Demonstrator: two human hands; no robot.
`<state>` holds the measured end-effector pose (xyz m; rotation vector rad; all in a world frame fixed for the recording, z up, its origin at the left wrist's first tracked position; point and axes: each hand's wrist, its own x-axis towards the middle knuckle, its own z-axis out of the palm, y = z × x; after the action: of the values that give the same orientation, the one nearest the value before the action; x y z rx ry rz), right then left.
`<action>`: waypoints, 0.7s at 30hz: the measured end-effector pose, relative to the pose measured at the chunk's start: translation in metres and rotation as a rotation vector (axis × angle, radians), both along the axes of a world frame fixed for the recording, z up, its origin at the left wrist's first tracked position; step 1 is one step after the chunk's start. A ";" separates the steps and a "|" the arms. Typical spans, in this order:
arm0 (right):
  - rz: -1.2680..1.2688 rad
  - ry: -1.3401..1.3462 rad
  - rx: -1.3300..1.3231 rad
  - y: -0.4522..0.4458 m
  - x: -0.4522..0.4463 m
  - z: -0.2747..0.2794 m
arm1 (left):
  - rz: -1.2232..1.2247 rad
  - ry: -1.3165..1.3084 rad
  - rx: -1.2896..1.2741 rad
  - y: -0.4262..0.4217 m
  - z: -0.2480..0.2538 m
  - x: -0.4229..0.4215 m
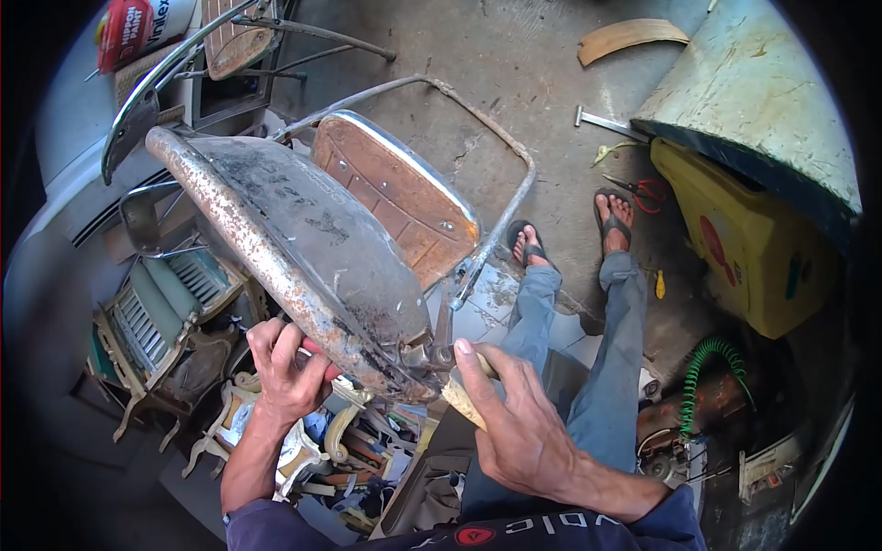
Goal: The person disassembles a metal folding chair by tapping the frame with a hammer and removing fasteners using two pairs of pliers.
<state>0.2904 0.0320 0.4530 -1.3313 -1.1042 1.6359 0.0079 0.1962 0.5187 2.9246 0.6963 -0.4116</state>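
Note:
A worn metal chair seat (pixel 312 211) with a rusty, flaking rim (pixel 266 253) is tilted up in front of me. My left hand (pixel 289 376) is closed at the underside of the rim, around a red handle (pixel 322 356); the rest of that tool is hidden. Close to the lower end of the rim, my right hand (pixel 524 418) is closed around a pale, rough-ended piece (pixel 464 404) that I cannot identify. Its thumb points toward a dark metal fitting (pixel 427 356) at the rim's end. Behind the seat is a rusty brown backrest (pixel 395 197) on a bent tube frame (pixel 524 174).
Red-handled scissors (pixel 649 193) lie beside my sandalled feet, near a yellow plastic container (pixel 735 239). A green coiled hose (pixel 707 367) is at the right. Ornate chairs (pixel 165 312) and piled tools (pixel 367 455) stand at the left. A paint can (pixel 138 32) sits upper left.

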 end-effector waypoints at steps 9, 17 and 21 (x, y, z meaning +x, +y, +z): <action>0.037 -0.181 0.037 -0.003 -0.004 -0.003 | 0.014 0.024 0.000 -0.006 0.006 -0.001; 0.117 0.018 -0.106 0.001 0.003 -0.015 | -0.003 0.029 0.039 -0.006 0.005 0.000; 0.019 -0.025 0.062 0.003 0.003 -0.016 | -0.016 0.025 0.079 -0.005 0.005 -0.002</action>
<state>0.2930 0.0352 0.4366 -1.3087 -1.1765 1.5902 0.0061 0.1915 0.5232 3.0057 0.7092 -0.4332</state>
